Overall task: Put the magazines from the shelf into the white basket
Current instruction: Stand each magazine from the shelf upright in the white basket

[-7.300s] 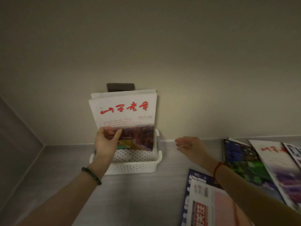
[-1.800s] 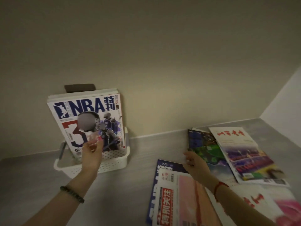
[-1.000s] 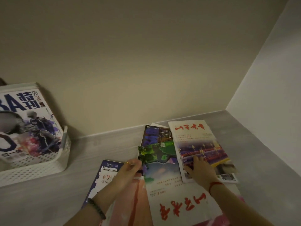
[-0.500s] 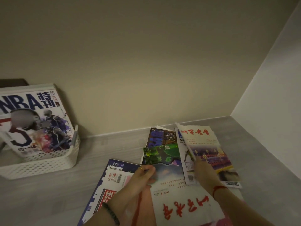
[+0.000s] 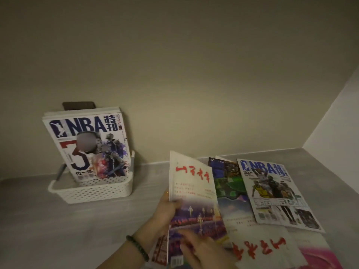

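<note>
Left hand point(image 5: 167, 208) clamped on the spine edge of a white magazine with red script point(image 5: 194, 200), fingers wrapped behind, thumb on the cover; tilted up off the pile, likely so it clears the others before travel. Right hand point(image 5: 204, 249) flat against the lower cover, fingers spread, steadying rather than pinching. Beside it on the shelf point(image 5: 58, 230): a dark green magazine point(image 5: 229, 183), then an NBA issue point(image 5: 272, 193), both lying flat and overlapped. White basket point(image 5: 93, 193) well apart to the left by the back wall, magazines already upright inside point(image 5: 87, 144), leaning back. Bare shelf between; front of basket open for another.
</note>
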Tool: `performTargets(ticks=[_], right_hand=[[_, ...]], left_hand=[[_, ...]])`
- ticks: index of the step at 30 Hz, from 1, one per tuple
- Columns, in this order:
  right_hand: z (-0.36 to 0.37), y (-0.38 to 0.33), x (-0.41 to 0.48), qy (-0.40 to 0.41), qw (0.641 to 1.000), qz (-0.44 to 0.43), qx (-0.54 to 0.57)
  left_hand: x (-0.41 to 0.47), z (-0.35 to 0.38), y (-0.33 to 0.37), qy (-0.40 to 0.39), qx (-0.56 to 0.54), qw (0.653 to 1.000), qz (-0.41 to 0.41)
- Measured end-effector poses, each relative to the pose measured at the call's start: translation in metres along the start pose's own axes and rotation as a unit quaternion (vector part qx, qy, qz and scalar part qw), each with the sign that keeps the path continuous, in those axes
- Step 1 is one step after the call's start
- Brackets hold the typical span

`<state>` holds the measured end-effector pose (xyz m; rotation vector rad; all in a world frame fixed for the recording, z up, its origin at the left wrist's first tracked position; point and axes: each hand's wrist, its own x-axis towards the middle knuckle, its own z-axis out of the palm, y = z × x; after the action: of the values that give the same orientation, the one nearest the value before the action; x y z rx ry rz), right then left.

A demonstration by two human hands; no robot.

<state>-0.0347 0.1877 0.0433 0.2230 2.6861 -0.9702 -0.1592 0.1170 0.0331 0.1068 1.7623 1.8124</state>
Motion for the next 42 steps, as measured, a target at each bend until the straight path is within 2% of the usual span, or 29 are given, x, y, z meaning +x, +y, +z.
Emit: performTargets(ticks=[2, 4, 5, 6, 9, 10, 12, 17, 19, 22, 28, 35, 42], right_hand=[[-0.008, -0.01, 0.007, 0.152, 0.985, -0.021, 0.075], [-0.023, -0.007, 0.026, 0.26, 0.922, -0.027, 0.286], [-0.03, -0.006, 0.038, 0.267, 0.886, -0.023, 0.379], [-0.039, -0.011, 0.047, 0.25, 0.866, -0.024, 0.432], [-0.053, -0.033, 0.077, 0.146, 0.865, -0.065, 0.475], [-0.056, -0.044, 0.086, 0.135, 0.867, -0.081, 0.473], [-0.059, -0.065, 0.103, 0.175, 0.87, -0.093, 0.452], [-0.061, -0.129, 0.156, 0.29, 0.887, -0.078, 0.35], [-0.06, -0.156, 0.178, 0.325, 0.881, -0.097, 0.329], [-0.058, -0.181, 0.212, 0.325, 0.884, -0.1, 0.321], [-0.032, -0.185, 0.271, 0.308, 0.907, -0.03, 0.285], [0.0, -0.159, 0.31, 0.31, 0.914, 0.04, 0.26], [0.0, -0.154, 0.315, 0.342, 0.901, 0.049, 0.261]], left_hand=[[-0.015, -0.022, 0.019, -0.036, -0.01, 0.998, 0.051], [-0.024, -0.049, 0.04, -0.055, -0.018, 0.996, 0.066], [-0.029, -0.062, 0.051, -0.066, -0.016, 0.995, 0.074], [-0.034, -0.075, 0.062, -0.084, -0.013, 0.993, 0.08], [-0.047, -0.118, 0.095, -0.103, 0.018, 0.989, 0.108], [-0.049, -0.134, 0.105, -0.097, 0.026, 0.988, 0.117], [-0.052, -0.165, 0.122, -0.062, 0.059, 0.986, 0.144], [-0.026, -0.235, 0.146, 0.145, 0.129, 0.96, 0.204], [-0.008, -0.262, 0.151, 0.191, 0.147, 0.948, 0.206], [0.019, -0.298, 0.154, 0.223, 0.197, 0.935, 0.193], [0.066, -0.338, 0.132, 0.298, 0.257, 0.904, 0.166], [0.098, -0.354, 0.09, 0.348, 0.217, 0.906, 0.104], [0.104, -0.356, 0.085, 0.361, 0.203, 0.908, 0.059]])
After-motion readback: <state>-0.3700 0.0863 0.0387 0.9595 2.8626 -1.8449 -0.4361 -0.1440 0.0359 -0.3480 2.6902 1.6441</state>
